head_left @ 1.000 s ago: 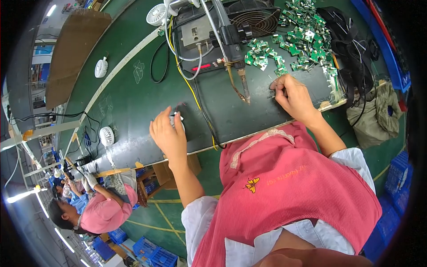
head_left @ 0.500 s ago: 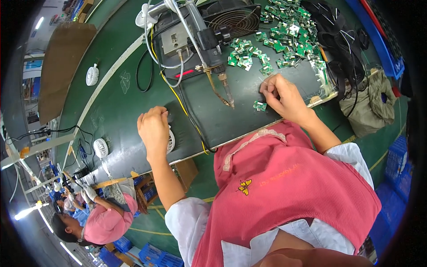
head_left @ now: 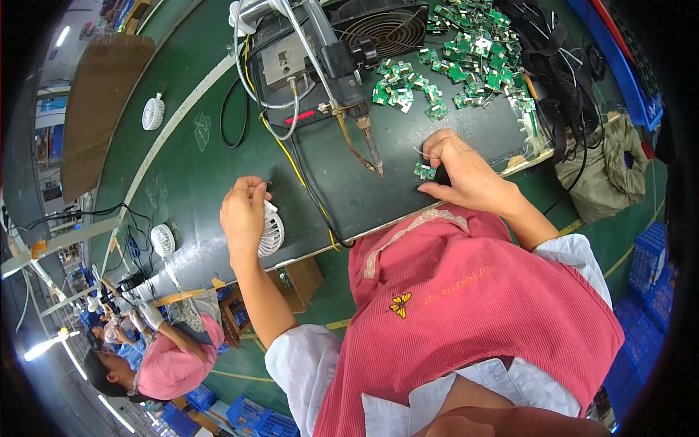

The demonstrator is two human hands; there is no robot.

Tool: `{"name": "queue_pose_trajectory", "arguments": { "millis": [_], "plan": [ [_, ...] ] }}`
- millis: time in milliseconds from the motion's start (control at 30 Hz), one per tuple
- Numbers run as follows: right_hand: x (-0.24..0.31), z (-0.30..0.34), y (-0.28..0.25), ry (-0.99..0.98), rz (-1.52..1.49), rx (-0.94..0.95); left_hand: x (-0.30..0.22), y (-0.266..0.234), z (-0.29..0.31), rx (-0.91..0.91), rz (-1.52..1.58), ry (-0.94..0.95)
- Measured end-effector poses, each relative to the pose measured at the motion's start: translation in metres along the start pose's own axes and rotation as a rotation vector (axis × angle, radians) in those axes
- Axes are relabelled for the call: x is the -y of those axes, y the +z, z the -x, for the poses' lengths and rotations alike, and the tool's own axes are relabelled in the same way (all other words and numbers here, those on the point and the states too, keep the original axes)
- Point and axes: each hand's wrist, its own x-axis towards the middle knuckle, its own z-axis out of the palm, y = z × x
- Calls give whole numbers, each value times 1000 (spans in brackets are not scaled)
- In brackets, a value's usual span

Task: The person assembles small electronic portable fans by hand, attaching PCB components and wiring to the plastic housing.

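Note:
My left hand [head_left: 242,216] is closed beside a small white fan [head_left: 271,237] near the table edge, its fingers pressed together. A tiny dark tip shows at the fingertips; what they hold is too small to make out. My right hand [head_left: 466,173] curls its fingers around a thin wire [head_left: 418,151], with the thumb held apart. Between thumb and forefinger lies a single green circuit board [head_left: 424,171] on the table. Left of it a soldering iron [head_left: 373,149] points down from its stand, its tip near the tabletop.
Several green circuit boards [head_left: 480,58] lie heaped at the back right. A round-grilled fan unit [head_left: 382,33] stands behind the iron. Black and yellow cables [head_left: 302,175] cross the table. More white fans [head_left: 153,113] lie leftward. A person in pink [head_left: 175,357] works at left.
My right hand has come down toward the single board, its thumb spreading below it. The left hand has shifted slightly left, uncovering more of the white fan.

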Motion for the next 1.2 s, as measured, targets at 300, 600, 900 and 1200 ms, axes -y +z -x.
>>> {"name": "queue_pose_trajectory", "arguments": {
  "millis": [300,600,900,1200],
  "plan": [
    [-1,-4,7,93,95,108,12,-14,14,181,593,-175],
    [-13,-4,8,425,-704,-147,0,-22,47,86,1267,-72],
    [-3,-12,19,472,-1064,-229,-72,44,74,300,1648,-158],
    [2,-12,16,51,143,-115,-95,58,80,357,1708,-218]
  ]
}}
